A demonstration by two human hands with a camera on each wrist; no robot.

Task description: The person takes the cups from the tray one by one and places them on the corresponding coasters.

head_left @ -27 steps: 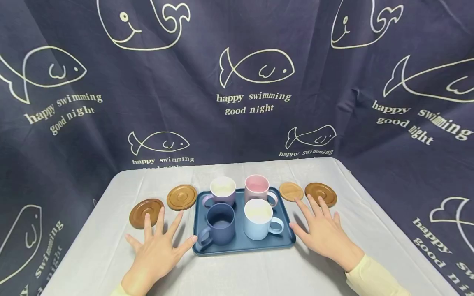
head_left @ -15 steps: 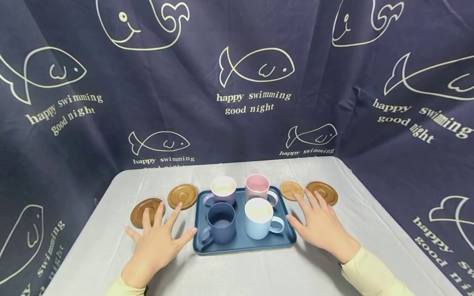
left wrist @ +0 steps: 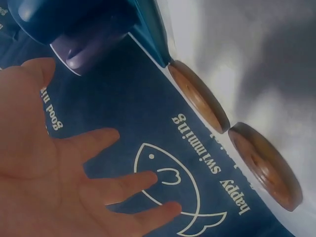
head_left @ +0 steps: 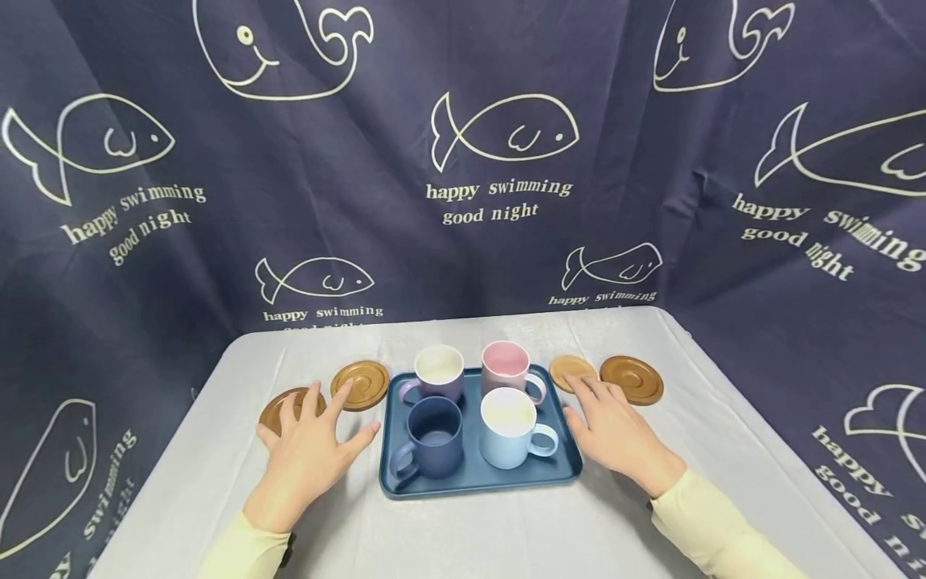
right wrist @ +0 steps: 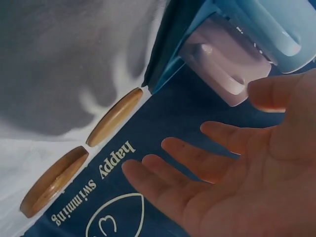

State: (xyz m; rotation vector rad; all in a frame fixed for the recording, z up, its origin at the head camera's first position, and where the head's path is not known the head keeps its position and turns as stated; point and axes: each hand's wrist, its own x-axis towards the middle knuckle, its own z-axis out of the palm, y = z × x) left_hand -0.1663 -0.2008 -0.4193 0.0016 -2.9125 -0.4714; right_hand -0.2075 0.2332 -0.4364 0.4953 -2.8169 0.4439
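My left hand [head_left: 302, 458] hovers with spread fingers over the left side of the table, partly covering a dark brown wooden coaster [head_left: 273, 412]. A second brown coaster [head_left: 365, 385] lies just beyond its fingertips. On the other side, my right hand [head_left: 618, 434] hangs palm down beside the tray, its fingertips over a small light wooden coaster [head_left: 567, 370]. Both wrist views show the palms holding nothing. Between the hands a blue tray [head_left: 499, 480] carries a navy mug [head_left: 436, 450], a light blue mug [head_left: 506, 442], a purple mug [head_left: 441, 378] and a pink mug [head_left: 499, 372].
Another brown coaster [head_left: 633, 379] lies at the far right of the table. A pale cloth covers the table [head_left: 463, 531]. Dark blue curtains [head_left: 499, 265] with fish prints hang behind it and at both sides.
My right hand has shifted left and inward, from near the right brown coaster to the small light one. My left hand has moved slightly, its fingers bending a little. Mugs and tray stay put.
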